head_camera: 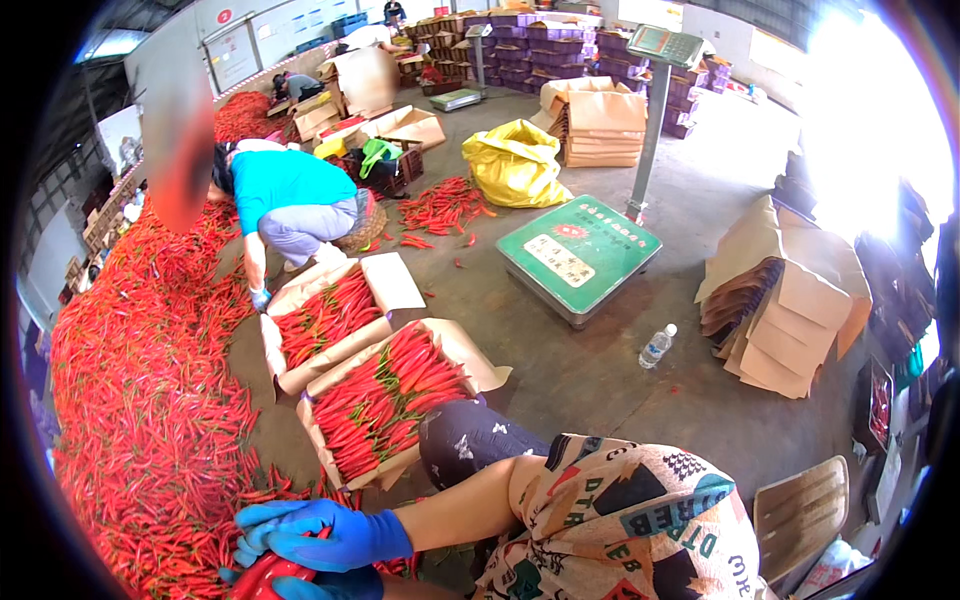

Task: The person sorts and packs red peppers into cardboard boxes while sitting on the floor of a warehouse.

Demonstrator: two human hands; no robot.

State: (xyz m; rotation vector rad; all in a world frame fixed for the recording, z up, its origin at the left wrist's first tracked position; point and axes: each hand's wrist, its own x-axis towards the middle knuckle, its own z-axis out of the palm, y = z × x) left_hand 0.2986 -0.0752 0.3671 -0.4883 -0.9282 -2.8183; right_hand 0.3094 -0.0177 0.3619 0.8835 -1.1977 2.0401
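Note:
My right hand [330, 534], in a blue work glove, is closed around red chili peppers [270, 579] at the bottom left. Below it, my left hand [311, 589], also gloved in blue, grips the same bunch; the picture's edge cuts much of it off. Both hands are beside a large heap of red chilies [150, 390] on the floor. Beyond my right forearm stands a paper-lined box [307, 420], filled with chilies [386, 405] in rows, green stems showing. A second paper-lined box [394, 281] of chilies stands just behind it.
A co-worker in a turquoise shirt [292, 187] bends over the heap. Farther right are a green platform scale [577, 255], a water bottle [656, 346], a yellow sack [517, 169] and folded brown paper liners [795, 322]. Purple crates [555, 52] are stacked behind.

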